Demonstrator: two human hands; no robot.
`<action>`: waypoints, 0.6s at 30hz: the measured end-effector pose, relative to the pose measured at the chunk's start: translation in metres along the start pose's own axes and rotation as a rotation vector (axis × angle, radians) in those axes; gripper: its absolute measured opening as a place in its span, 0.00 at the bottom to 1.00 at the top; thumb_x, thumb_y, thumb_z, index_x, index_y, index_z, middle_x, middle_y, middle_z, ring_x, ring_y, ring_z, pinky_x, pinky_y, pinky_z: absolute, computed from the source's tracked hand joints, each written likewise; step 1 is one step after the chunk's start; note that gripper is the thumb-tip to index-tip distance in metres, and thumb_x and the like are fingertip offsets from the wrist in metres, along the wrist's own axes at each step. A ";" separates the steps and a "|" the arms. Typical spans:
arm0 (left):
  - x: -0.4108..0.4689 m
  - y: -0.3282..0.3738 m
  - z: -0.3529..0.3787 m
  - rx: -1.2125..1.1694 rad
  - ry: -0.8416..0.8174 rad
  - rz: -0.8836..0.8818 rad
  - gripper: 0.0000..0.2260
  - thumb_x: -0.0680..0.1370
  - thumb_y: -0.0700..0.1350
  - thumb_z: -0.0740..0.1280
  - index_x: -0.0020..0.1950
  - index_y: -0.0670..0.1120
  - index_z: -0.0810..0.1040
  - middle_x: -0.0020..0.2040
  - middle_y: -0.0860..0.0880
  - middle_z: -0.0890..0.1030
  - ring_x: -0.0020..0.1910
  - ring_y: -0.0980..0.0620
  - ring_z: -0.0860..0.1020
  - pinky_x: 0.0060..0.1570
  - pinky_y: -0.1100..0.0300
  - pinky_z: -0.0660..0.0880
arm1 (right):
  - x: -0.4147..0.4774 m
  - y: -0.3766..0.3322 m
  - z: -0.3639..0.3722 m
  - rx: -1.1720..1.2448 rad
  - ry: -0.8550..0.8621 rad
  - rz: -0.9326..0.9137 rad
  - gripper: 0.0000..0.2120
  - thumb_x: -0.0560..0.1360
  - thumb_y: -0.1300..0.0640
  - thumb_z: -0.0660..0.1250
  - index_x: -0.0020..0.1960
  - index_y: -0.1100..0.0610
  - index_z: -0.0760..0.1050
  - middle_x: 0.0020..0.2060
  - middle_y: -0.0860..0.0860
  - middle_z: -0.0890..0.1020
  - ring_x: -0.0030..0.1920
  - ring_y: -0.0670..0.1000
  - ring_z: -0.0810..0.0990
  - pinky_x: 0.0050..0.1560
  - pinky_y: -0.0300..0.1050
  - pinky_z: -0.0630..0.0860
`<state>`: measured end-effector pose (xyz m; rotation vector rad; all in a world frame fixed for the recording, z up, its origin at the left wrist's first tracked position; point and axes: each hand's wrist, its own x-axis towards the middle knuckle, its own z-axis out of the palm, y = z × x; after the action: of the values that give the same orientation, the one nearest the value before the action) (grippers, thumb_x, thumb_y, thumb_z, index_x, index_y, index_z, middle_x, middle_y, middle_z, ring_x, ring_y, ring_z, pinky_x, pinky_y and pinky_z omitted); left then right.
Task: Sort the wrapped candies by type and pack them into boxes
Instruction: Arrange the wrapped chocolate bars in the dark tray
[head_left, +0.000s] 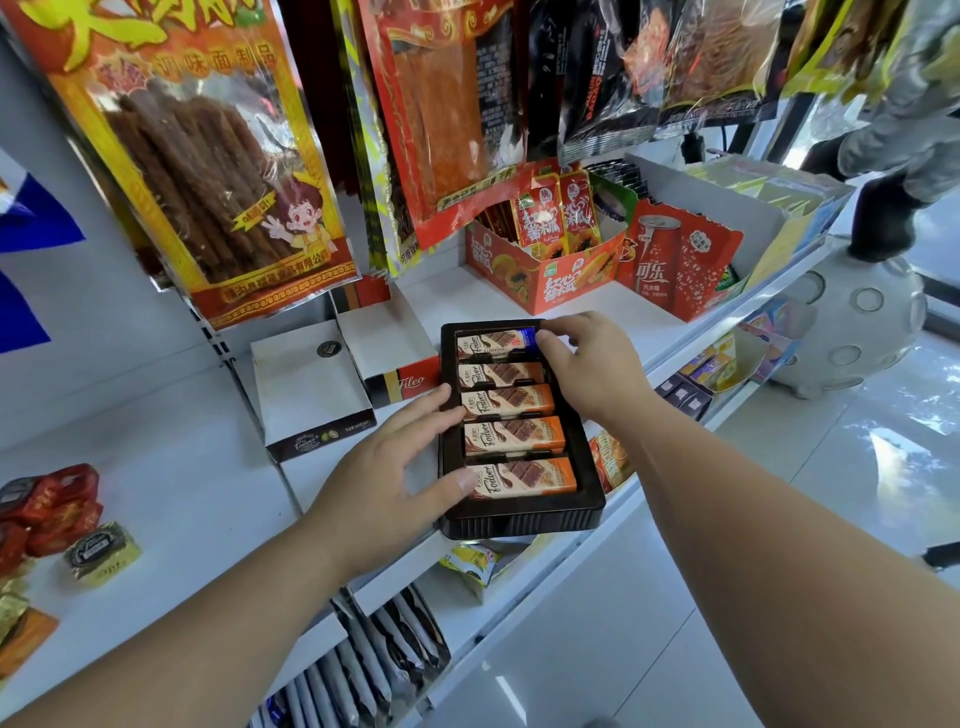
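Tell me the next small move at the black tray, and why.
Probably push the blue-ended bar down flat into the top slot. The right hand pinches its right end, the four slots below already hold bars, and the left hand rests flat on the black tray, apparently steadying it.

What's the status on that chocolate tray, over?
Left hand flat against black tray, steadying. Right hand fingertips on blue-ended top bar, grip unclear. Five bars in slots. Nothing blocking.
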<state>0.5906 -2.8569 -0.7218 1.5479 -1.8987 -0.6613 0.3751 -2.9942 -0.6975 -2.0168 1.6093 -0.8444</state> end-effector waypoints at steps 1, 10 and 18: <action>0.000 0.000 -0.001 0.009 -0.015 0.012 0.41 0.66 0.74 0.64 0.75 0.59 0.64 0.76 0.67 0.56 0.74 0.70 0.53 0.73 0.61 0.54 | -0.003 -0.001 -0.003 0.089 -0.004 0.039 0.16 0.81 0.47 0.59 0.63 0.51 0.78 0.59 0.50 0.80 0.59 0.53 0.77 0.58 0.51 0.76; -0.008 0.011 0.000 0.155 -0.008 0.012 0.53 0.59 0.69 0.74 0.79 0.53 0.58 0.78 0.63 0.51 0.75 0.68 0.51 0.73 0.63 0.54 | -0.059 -0.011 -0.035 0.351 -0.185 0.262 0.16 0.71 0.44 0.74 0.54 0.51 0.78 0.48 0.44 0.82 0.45 0.44 0.82 0.38 0.40 0.75; 0.000 0.028 0.004 0.195 0.100 -0.151 0.49 0.62 0.64 0.78 0.77 0.50 0.62 0.77 0.57 0.59 0.75 0.60 0.57 0.70 0.66 0.52 | -0.078 -0.011 -0.033 0.569 -0.274 0.190 0.25 0.63 0.48 0.81 0.58 0.44 0.78 0.51 0.47 0.84 0.53 0.46 0.83 0.55 0.53 0.81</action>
<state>0.5683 -2.8514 -0.7045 1.8251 -1.8292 -0.4630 0.3494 -2.9147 -0.6811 -1.4801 1.2103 -0.7998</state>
